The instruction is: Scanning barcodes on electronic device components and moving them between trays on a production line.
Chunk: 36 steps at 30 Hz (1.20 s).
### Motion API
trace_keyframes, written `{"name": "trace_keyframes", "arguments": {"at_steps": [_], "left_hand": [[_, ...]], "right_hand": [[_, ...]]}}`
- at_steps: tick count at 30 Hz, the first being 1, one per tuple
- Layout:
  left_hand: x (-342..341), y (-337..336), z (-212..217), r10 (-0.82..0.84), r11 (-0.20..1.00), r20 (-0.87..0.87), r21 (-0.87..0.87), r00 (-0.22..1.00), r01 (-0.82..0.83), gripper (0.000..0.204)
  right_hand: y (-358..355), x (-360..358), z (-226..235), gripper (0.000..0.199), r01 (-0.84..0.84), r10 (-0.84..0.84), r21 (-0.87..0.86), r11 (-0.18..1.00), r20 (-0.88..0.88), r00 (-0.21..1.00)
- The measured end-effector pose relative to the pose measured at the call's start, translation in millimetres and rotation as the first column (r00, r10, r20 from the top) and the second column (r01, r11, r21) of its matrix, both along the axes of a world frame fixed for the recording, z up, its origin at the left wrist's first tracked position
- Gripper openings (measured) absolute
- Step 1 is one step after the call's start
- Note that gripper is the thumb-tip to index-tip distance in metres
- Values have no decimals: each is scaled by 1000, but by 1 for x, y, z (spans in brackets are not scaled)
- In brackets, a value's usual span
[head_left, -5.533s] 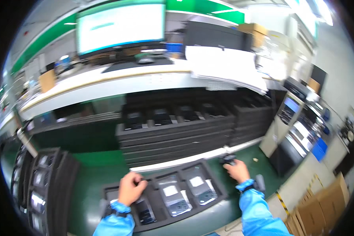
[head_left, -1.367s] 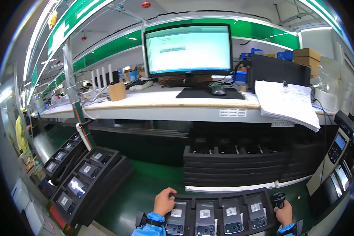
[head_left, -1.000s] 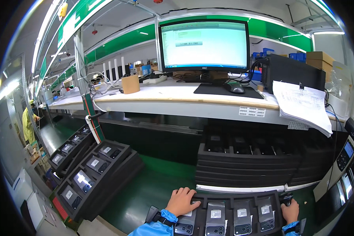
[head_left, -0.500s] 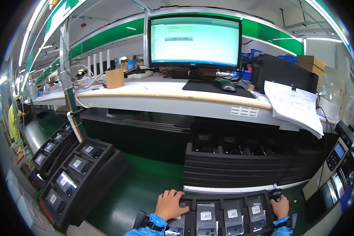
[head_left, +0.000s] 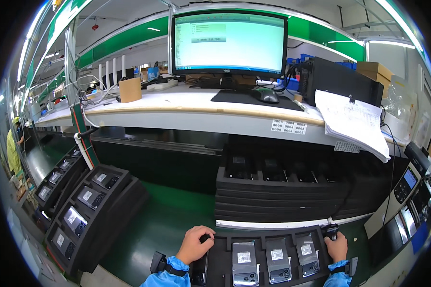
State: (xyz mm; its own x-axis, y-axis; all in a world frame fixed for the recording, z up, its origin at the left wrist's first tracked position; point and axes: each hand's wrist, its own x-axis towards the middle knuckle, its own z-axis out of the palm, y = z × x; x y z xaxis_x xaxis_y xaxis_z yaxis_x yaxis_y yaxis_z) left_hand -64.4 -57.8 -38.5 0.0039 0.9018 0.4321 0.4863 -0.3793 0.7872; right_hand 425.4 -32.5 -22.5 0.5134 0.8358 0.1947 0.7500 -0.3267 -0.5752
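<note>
In front of me lies a black foam tray with slots. Three bagged smartphones with white labels and camera bumps fill its right slots: one phone nearer the left, a second phone, and a third phone. My left hand, fingers curled, grips a dark phone at the tray's left end; it is tipped up and shows mostly its dark side. At the tray's far right corner, my right hand is closed around a black handheld scanner, partly hidden by the fingers.
Phone-filled foam trays slope at left. More stacked trays stand under the bench. On it are a monitor, mouse and clipped papers. A label printer stands at right; another person is far left.
My left hand has tipped the leftmost phone up from lying label side up. The right hand still holds the scanner. The whole view has shifted slightly.
</note>
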Motion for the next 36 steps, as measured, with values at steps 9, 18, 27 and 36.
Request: {"name": "trace_keyframes", "arguments": {"at_steps": [9, 18, 27, 36], "left_hand": [[1, -1, 7, -12, 1000, 3, -28, 1000, 13, 8], [1, -2, 7, -13, 1000, -48, -7, 999, 13, 10], [1, -2, 3, -11, 1000, -87, -9, 996, 11, 10], [0, -2, 8, -12, 1000, -73, -2, 997, 12, 11]], "right_hand": [[0, 1, -1, 40, -19, 19, 8, 1000, -6, 1000], [1, 1, -2, 40, -13, 12, 19, 1000, 26, 1000], [-1, 0, -2, 39, -26, 27, 22, 999, -11, 1000], [2, 2, -3, 37, -18, 19, 19, 1000, -26, 999]]}}
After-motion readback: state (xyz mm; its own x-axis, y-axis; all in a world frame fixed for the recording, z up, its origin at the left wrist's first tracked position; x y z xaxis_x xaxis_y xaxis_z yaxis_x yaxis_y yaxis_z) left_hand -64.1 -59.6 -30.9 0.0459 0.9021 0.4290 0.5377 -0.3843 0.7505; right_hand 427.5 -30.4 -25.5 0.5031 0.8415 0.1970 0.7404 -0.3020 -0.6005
